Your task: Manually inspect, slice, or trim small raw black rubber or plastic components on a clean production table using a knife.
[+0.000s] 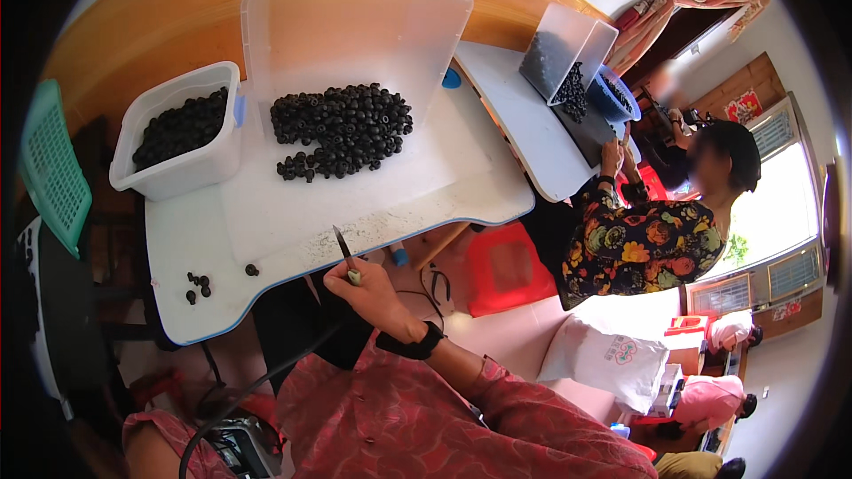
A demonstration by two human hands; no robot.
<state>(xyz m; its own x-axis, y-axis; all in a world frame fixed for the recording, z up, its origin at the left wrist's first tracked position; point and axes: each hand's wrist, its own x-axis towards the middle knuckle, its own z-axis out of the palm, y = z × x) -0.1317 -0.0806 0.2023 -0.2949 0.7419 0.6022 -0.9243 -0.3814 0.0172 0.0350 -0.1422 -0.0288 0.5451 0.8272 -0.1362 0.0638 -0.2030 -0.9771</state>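
My right hand (371,291) is closed around a small knife (344,250) with a pale green handle, its blade pointing up at the near edge of the white table (426,186). A black band wraps that wrist. My left hand is out of sight; only a red sleeve shows at the lower left. A pile of small black round pieces (342,129) lies on the table in front of an upright clear plastic tray (355,31). Left of the pile, a white tub (177,137) holds more black pieces. A few loose pieces (197,285) lie near the table's left corner.
A green basket (51,168) stands at the far left. At a second white table (524,115), another person in a floral shirt (652,244) works beside a clear container (568,49) and a blue bowl (614,96). A red stool (504,270) and a white sack (608,357) sit on the floor.
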